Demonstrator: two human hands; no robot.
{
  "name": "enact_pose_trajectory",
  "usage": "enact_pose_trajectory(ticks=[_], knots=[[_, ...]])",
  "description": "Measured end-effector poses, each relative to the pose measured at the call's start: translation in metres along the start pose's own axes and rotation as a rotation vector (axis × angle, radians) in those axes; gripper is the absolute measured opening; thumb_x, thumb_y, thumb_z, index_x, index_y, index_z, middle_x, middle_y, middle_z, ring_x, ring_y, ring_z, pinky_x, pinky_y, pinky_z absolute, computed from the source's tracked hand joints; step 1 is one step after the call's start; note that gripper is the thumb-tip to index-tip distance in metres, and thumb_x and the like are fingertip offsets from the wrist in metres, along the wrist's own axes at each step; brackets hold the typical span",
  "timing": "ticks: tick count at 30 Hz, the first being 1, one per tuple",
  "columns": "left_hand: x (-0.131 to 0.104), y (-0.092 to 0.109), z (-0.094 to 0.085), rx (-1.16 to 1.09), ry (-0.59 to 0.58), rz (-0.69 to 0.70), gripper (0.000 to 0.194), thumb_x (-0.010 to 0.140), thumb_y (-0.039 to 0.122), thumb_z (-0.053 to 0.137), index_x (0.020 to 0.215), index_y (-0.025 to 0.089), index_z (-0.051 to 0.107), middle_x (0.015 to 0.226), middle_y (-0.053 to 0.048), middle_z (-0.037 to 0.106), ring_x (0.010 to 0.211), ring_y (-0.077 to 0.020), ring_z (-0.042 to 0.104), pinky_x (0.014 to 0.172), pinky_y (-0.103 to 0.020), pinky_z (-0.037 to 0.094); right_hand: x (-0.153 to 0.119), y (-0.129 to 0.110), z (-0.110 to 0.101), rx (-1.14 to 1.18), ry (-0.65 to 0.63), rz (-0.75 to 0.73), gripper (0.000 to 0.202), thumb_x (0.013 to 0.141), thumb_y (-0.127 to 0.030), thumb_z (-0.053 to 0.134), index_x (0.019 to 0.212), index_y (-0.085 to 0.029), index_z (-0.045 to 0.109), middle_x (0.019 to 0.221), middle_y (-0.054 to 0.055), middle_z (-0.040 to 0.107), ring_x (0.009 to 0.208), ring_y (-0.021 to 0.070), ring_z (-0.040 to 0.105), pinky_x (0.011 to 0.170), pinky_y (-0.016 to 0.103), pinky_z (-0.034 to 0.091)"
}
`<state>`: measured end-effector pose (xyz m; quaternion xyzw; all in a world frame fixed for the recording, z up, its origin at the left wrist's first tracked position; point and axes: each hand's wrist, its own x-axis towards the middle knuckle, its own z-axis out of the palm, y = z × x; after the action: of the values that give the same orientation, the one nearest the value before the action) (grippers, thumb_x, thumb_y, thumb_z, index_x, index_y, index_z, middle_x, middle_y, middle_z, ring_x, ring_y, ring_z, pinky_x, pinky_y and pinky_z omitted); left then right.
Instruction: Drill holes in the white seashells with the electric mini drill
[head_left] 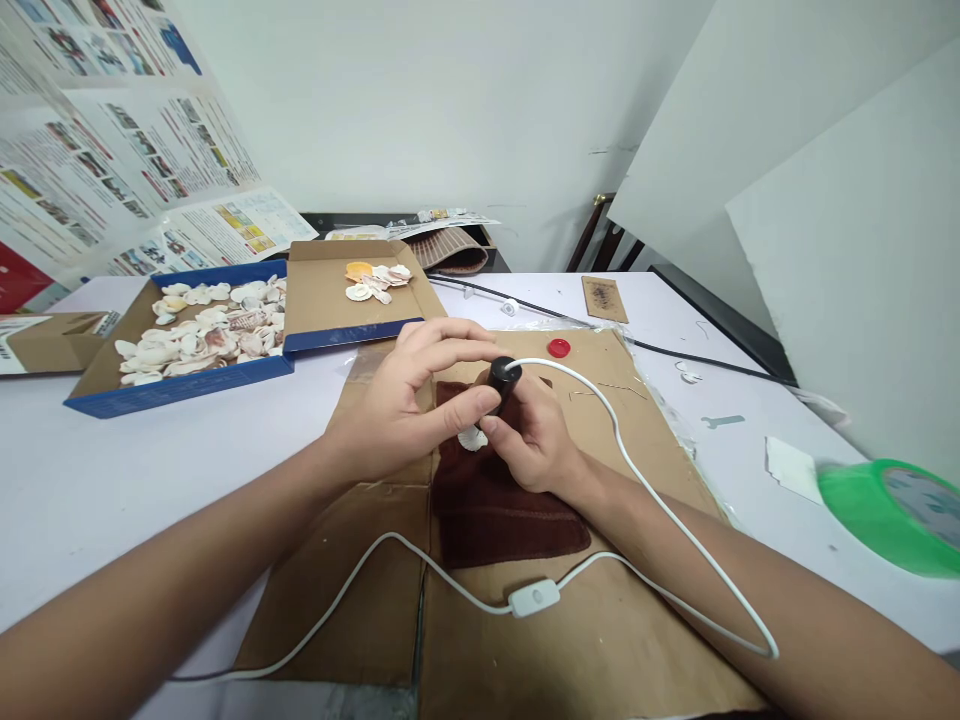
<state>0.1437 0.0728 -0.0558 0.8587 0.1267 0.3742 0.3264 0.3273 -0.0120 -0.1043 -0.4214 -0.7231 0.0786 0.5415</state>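
A black cylindrical tool [504, 374] with a white cord leaving its top stands tilted between both hands. My left hand [424, 400] has its thumb and fingers closed on the tool's left side. From the right, my right hand [529, 430] is closed round the tool's lower part, thumb toward a white shell [472, 438]. The shell sits just under the tool; its contact with the fingers is partly hidden. Beneath the hands lies a dark red cloth [510, 525] on a brown cardboard sheet [525, 660]. The cord's white inline switch [534, 598] rests in front of the cloth.
A blue-edged box [180, 396] of shells stands at the left, its flap [322, 290] holding several more. A red cap [558, 348], thin bent wires, a small wrench [723, 422] and a green tape roll [885, 515] lie at the right. The cord loops over my right forearm.
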Motion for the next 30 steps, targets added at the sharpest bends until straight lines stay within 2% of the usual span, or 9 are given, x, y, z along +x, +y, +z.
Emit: enact_pose_trajectory(ticks=[5,9,13,19,22,27,30], knots=[[0.003,0.007,0.0,0.045,0.024,0.005,0.024,0.105,0.041,0.065,0.118,0.025,0.076,0.134,-0.009,0.071,0.129,-0.0281,0.061,0.12,-0.048,0.046,0.0,0.002,0.0,0.022,0.002,-0.02,0.027,0.106,-0.051,0.055,0.109,-0.024,0.058,0.089,0.003,0.064,0.076,0.0221,0.058,0.071,0.041,0.054],[0.004,0.011,0.0,0.122,-0.002,-0.025,0.028,0.105,0.046,0.062,0.116,0.024,0.075,0.138,-0.01,0.069,0.132,-0.0299,0.059,0.121,-0.05,0.046,-0.002,0.004,0.0,0.069,-0.018,0.029,0.031,0.106,-0.055,0.054,0.104,-0.025,0.058,0.087,0.004,0.065,0.076,0.0232,0.06,0.071,0.043,0.055],[0.004,0.016,0.0,0.138,-0.037,-0.047,0.03,0.106,0.047,0.06,0.12,0.025,0.075,0.143,-0.01,0.065,0.137,-0.031,0.057,0.124,-0.052,0.043,-0.001,0.001,0.0,0.081,-0.04,0.089,0.033,0.109,-0.056,0.05,0.102,-0.025,0.059,0.086,0.005,0.066,0.076,0.023,0.061,0.07,0.043,0.055],[0.003,0.014,0.001,0.144,-0.036,-0.026,0.028,0.106,0.046,0.062,0.122,0.026,0.074,0.144,-0.009,0.065,0.138,-0.0308,0.056,0.122,-0.05,0.045,0.002,-0.004,-0.001,0.049,-0.028,0.074,0.033,0.109,-0.054,0.051,0.092,-0.025,0.055,0.085,0.004,0.065,0.073,0.0215,0.06,0.068,0.041,0.052],[0.003,0.012,0.002,0.148,-0.034,-0.024,0.029,0.107,0.045,0.06,0.123,0.026,0.074,0.143,-0.009,0.065,0.137,-0.0306,0.056,0.121,-0.049,0.045,0.002,-0.003,-0.001,0.053,-0.017,0.068,0.032,0.109,-0.054,0.052,0.095,-0.025,0.057,0.085,0.003,0.064,0.073,0.0215,0.059,0.069,0.041,0.052],[0.002,0.012,0.003,0.151,-0.044,-0.032,0.032,0.109,0.046,0.055,0.126,0.025,0.072,0.143,-0.01,0.066,0.136,-0.0304,0.056,0.119,-0.048,0.047,0.002,0.001,0.0,0.02,0.051,0.037,0.043,0.109,-0.065,0.047,0.111,-0.025,0.061,0.094,0.006,0.062,0.085,0.0254,0.06,0.077,0.045,0.053],[0.002,0.012,0.004,0.151,-0.052,-0.029,0.034,0.11,0.045,0.052,0.128,0.025,0.073,0.142,-0.01,0.067,0.136,-0.0303,0.056,0.119,-0.047,0.047,0.003,0.002,0.001,-0.014,0.071,0.02,0.045,0.111,-0.064,0.04,0.109,-0.024,0.062,0.092,0.005,0.06,0.084,0.0243,0.058,0.075,0.043,0.053]])
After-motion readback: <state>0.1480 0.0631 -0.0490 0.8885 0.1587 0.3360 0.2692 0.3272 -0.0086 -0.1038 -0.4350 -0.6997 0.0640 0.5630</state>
